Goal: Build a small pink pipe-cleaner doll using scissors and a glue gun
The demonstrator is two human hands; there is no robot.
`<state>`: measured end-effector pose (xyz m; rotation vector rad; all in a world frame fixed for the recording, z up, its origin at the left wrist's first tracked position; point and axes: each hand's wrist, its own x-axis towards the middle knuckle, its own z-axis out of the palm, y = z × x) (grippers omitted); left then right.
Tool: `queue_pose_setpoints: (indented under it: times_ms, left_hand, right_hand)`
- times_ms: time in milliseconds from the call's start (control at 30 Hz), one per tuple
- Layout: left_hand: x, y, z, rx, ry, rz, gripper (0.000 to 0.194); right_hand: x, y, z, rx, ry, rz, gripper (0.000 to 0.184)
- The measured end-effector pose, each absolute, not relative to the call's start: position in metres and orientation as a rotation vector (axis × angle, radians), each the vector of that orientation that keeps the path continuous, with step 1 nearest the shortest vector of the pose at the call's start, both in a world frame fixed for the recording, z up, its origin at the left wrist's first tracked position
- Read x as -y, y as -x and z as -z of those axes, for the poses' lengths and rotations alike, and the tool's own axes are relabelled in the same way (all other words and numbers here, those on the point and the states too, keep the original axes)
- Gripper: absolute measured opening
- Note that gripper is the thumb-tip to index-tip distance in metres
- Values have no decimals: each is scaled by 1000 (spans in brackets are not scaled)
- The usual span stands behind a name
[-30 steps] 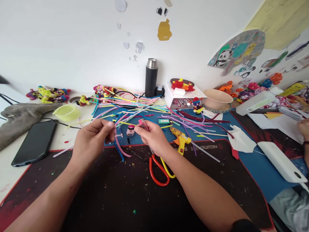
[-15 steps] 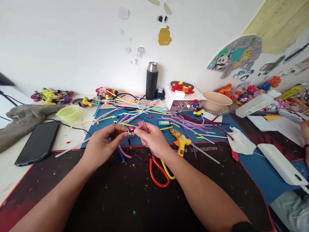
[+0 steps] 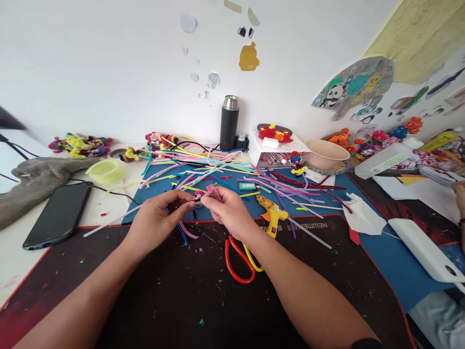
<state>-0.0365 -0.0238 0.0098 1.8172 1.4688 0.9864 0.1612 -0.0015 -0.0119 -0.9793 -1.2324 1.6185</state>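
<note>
My right hand (image 3: 228, 211) is closed round a pink see-through lighter (image 3: 215, 193), its top sticking up past the thumb. My left hand (image 3: 162, 215) pinches thumb to fingers just left of it, the two sets of fingertips almost meeting. A small dark strip (image 3: 197, 199) shows between them; which hand grips it I cannot tell. Partly hidden behind the fingertips is a small round pink and white object (image 3: 199, 193). Scissors with red and yellow handles (image 3: 240, 264) lie below my right wrist. Pipe cleaners (image 3: 189, 157) in many colours spread behind my hands.
A yellow glue gun (image 3: 271, 213) lies right of my right hand. Behind stand a black thermos (image 3: 229, 126), a white box (image 3: 257, 150) and a beige bowl (image 3: 327, 152). A phone (image 3: 58, 213) lies at left. Another person's hand (image 3: 458, 194) is at the right edge.
My left hand has moved right, from over the pipe cleaners to my right fingertips. My right hand stays nearly in place with the lighter. The view has tilted up slightly.
</note>
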Motion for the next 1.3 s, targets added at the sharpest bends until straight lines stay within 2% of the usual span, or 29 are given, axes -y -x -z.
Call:
queue_pose_setpoints:
  times_ms: [533,1300]
  left_hand:
    - [18,39,-9,-1423,-1608,-1164,41]
    - [20,38,-3,-1346,-1633,-1184,38]
  right_hand:
    - [4,-164,5,1218,947,-1695,54]
    - [8,-163,11,1340,949,-1796,57]
